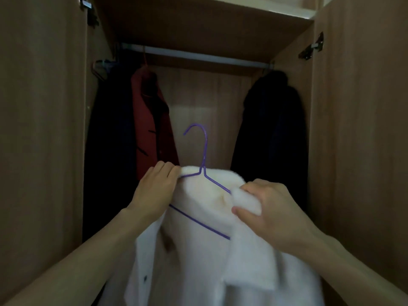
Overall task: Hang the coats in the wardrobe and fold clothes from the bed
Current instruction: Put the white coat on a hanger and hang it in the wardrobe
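The wardrobe (353,151) stands open in front of you, both doors swung wide, its brown panels filling the left and right of the view and a shelf board crossing the top. Under that board a pale metal rail (194,55) runs from side to side. The white coat (198,261) is the next biggest thing: fluffy, held up before the open wardrobe, well below the rail and not hanging from it, its body dropping out of view at the bottom edge. On the rail's left end hang dark garments (110,140), and just beside them a red coat (152,133) on a thin reddish hook. At the right end hangs a black coat (273,129), close against the side panel. The middle stretch of rail between red and black is bare.

Your right hand (271,210) is clenched on a fold of the white coat's collar. Your left hand (154,191) grips the coat's other shoulder where the hanger's arm runs under your fingers. The purple hanger (204,155), thin wire, sits partly inside the coat, its hook upright and free in the air, its lower bar showing across the lining.
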A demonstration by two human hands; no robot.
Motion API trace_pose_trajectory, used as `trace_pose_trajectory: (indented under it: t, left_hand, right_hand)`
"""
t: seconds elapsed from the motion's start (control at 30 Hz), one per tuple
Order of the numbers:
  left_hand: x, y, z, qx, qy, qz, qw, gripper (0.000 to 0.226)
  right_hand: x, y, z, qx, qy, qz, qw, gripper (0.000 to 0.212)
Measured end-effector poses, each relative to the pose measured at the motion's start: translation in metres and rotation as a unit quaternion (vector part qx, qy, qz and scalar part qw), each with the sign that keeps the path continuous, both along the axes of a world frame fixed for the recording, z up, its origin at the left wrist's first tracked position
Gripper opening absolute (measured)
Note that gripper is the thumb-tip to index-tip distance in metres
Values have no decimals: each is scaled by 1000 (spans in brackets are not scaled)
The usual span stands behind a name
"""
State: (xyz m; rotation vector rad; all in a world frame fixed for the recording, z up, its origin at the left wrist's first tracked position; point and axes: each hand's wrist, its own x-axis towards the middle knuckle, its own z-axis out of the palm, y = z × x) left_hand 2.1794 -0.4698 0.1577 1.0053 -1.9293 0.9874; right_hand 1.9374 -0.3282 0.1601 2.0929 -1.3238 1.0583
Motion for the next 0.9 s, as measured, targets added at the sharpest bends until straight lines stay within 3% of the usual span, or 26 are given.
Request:
trace_pose_trajectory:
  t: [0.1, 0.3, 0.47, 0.67, 0.9]
  left_hand:
    - [-13, -17, 8, 12, 46, -11, 999, 24]
    - [-53, -31, 23, -1, 163, -85, 983, 21]
    - [-91, -16, 23, 61, 166, -170, 970, 46]
    - [-127, 0, 34, 110, 221, -226, 942, 50]
    - [-147, -16, 76, 116, 232, -247, 934, 49]
  right_hand:
    - [5, -15, 8, -37, 5, -43, 998, 23]
    - [-8, -44, 17, -91, -70, -48, 992, 17]
    - [-34, -71, 31, -109, -102, -50, 988, 19]
    - [-51, -97, 66, -145, -94, -44, 984, 22]
    - [-58, -134, 119, -113, -121, -35, 986, 30]
